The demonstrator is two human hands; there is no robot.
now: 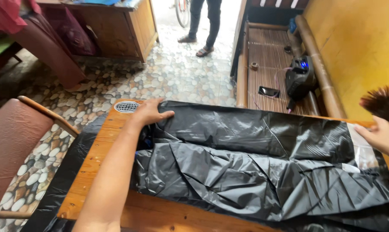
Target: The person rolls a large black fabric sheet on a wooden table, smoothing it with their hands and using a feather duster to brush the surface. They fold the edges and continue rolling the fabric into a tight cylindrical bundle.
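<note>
A wooden table (101,172) fills the lower part of the frame, and a large black plastic sheet (246,167) is spread over most of it — crumpled into folds and draped off the near left edge toward the floor. The left forearm is stretched from the bottom centre up toward the upper left of the sheet, where the left hand (150,112) is laid flat, fingers extended and apart, pressing on the sheet's far left corner. At the right edge of the frame the right hand (381,135) is seen with fingers open, resting against the sheet's far right edge; whether the plastic is pinched there cannot be told. Just above that hand a dark feathery brush (383,103) is partly shown.

A round metal strainer (126,106) is set on the table's far left corner, just beside the left hand. At the lower left a brown padded chair (12,141) is placed on the pebble-patterned floor (177,73).

Beyond the table, in the upper right, a slatted bamboo bench (267,60) is set along a yellow wall (357,47), and a black device with a blue light (299,77) is carried on it. In the upper left a wooden cabinet (121,30) is seen, and at the top centre another person's legs (205,21) are shown standing.
</note>
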